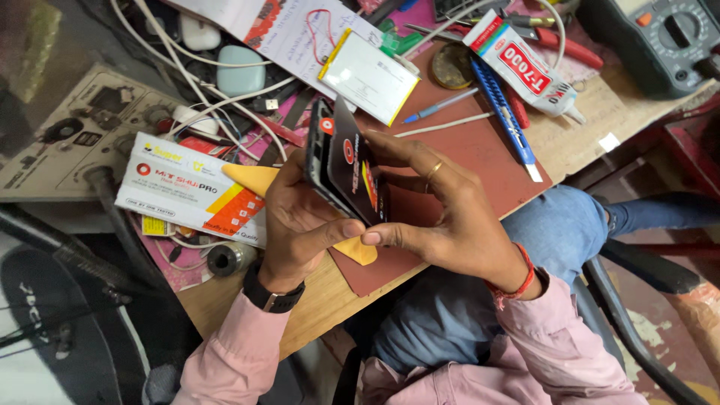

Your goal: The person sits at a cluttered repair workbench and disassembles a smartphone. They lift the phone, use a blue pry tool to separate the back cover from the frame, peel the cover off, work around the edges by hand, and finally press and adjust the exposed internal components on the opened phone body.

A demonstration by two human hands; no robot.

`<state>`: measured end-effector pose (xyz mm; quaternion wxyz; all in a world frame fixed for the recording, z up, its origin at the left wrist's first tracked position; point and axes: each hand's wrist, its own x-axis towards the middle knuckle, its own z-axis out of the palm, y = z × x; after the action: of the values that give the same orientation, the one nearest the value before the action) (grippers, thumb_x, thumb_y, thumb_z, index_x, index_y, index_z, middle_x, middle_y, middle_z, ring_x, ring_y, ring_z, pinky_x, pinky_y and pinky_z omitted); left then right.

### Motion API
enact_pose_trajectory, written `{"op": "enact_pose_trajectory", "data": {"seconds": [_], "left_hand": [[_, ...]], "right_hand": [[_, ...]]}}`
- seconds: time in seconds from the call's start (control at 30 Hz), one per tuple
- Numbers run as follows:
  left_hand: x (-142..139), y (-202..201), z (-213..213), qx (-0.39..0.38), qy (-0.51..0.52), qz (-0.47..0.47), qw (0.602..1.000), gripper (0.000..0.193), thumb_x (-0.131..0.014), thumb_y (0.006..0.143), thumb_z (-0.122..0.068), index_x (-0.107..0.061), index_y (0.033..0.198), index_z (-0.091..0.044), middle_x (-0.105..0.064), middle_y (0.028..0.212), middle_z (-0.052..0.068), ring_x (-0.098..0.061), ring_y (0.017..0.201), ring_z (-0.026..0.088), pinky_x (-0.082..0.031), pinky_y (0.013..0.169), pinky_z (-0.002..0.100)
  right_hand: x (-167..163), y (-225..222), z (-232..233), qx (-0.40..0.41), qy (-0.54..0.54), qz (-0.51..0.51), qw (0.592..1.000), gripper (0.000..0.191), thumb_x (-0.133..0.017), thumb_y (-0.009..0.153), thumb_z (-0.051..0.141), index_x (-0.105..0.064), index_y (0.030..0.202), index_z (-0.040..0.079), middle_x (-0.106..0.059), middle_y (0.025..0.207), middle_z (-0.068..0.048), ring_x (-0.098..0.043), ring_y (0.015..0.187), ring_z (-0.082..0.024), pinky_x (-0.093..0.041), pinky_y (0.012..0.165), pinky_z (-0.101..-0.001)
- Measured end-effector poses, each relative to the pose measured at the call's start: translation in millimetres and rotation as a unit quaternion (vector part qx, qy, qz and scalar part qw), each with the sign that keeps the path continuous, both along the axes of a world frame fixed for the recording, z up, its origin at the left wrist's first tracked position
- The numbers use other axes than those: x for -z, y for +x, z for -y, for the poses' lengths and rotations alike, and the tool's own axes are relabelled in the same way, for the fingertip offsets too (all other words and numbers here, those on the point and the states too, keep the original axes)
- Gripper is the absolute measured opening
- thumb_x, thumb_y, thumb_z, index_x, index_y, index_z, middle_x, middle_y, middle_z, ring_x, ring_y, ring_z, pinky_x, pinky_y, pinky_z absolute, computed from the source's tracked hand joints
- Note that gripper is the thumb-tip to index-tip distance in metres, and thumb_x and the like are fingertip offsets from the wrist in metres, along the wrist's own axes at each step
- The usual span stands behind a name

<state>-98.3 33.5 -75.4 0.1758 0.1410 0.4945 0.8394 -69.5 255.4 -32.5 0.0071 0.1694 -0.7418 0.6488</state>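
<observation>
- Gripping a dark smartphone between both hands above the reddish-brown work mat, the person holds it on edge, its back with red stickers turned toward the right hand.
- The left hand is wrapped around the phone's near side, thumb pressed toward the lower corner; the right hand clasps it from the other side, forefinger and thumb meeting the left thumb at that corner.
- A yellow triangular pry pick lies under the left hand, its tip showing left of the phone and another part below the thumbs; whether it is wedged into the seam I cannot tell.
- Risk, as I judge it: too much thumb pressure at the corner could flex or crack the panel, and a slip could drop the phone onto the cluttered mat near the blue utility knife and adhesive tube.
- The phone's long axis runs from upper left, by the silver battery pack, down to lower right toward the person's lap.
</observation>
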Motion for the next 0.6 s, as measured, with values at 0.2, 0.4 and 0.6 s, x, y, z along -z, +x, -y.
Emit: {"op": "enact_pose_trajectory", "data": {"seconds": [0.2,0.4,0.6], "left_hand": [[2.0,-2.3,1.7,0.011,0.008,-0.004,1.000,0.065,-0.086,0.082,0.007,-0.050,0.135,-0.002,-0.063,0.128,0.010,-0.068,0.114,0.017,-0.061,0.100,0.034],[3.5,-5.9,0.3,0.022,0.017,-0.040,0.999,0.062,-0.086,0.083,0.006,-0.052,0.135,-0.004,-0.062,0.131,0.008,-0.064,0.124,0.017,-0.056,0.110,0.034],[3.7,-8.4,-0.3,0.028,0.010,-0.062,0.998,0.060,-0.086,0.085,0.006,-0.054,0.135,-0.004,-0.062,0.132,0.008,-0.065,0.120,0.016,-0.056,0.111,0.035]], "right_hand": [[0.2,-2.8,3.1,0.003,0.004,-0.003,1.000,0.088,-0.090,0.080,0.024,-0.048,0.154,0.003,-0.056,0.155,-0.013,-0.062,0.140,-0.028,-0.050,0.114,-0.0450],[2.2,-5.1,5.3,0.006,0.004,0.013,1.000,0.090,-0.091,0.078,0.024,-0.047,0.153,0.003,-0.058,0.153,-0.013,-0.062,0.140,-0.029,-0.050,0.113,-0.0452],[1.6,-6.4,6.2,0.001,-0.016,0.009,1.000,0.089,-0.091,0.078,0.021,-0.046,0.153,0.004,-0.057,0.153,-0.013,-0.062,0.139,-0.029,-0.051,0.113,-0.0454]]}}
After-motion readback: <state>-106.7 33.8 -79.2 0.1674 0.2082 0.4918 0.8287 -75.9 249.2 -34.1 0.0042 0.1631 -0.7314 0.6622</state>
